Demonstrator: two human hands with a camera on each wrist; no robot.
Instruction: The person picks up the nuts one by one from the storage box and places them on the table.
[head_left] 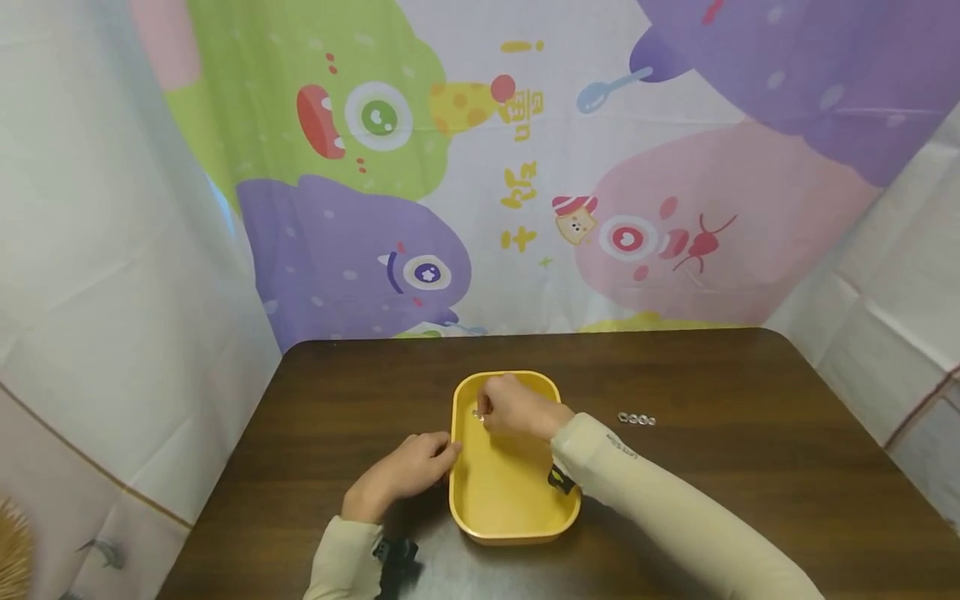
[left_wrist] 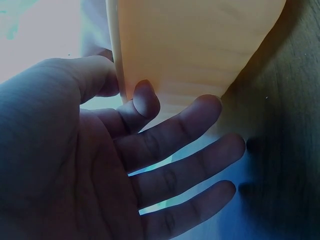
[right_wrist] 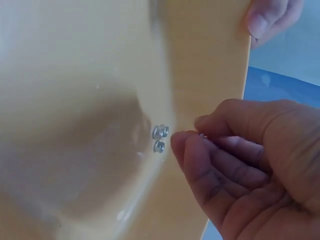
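Yellow tray (head_left: 513, 504) on dark wooden table (head_left: 337, 383), with small metal nuts (right_wrist: 159, 146) inside.
Right hand (head_left: 517, 408): over the tray, thumb and forefinger pinching a mostly hidden metal piece (right_wrist: 202, 135) near those nuts. Left hand (head_left: 412, 467): thumb and forefinger on the tray's side rim, other fingers spread. Row of nuts (head_left: 636, 419): on the table, right of tray.

The yellow tray (head_left: 506, 500) looks like smooth, glossy plastic, the small nuts (right_wrist: 159, 133) in it like shiny metal. The table top (head_left: 712, 375) shows wood grain (with a soft sheen), while the backdrop (head_left: 480, 183) and sleeves (head_left: 675, 496) look like matt cloth.
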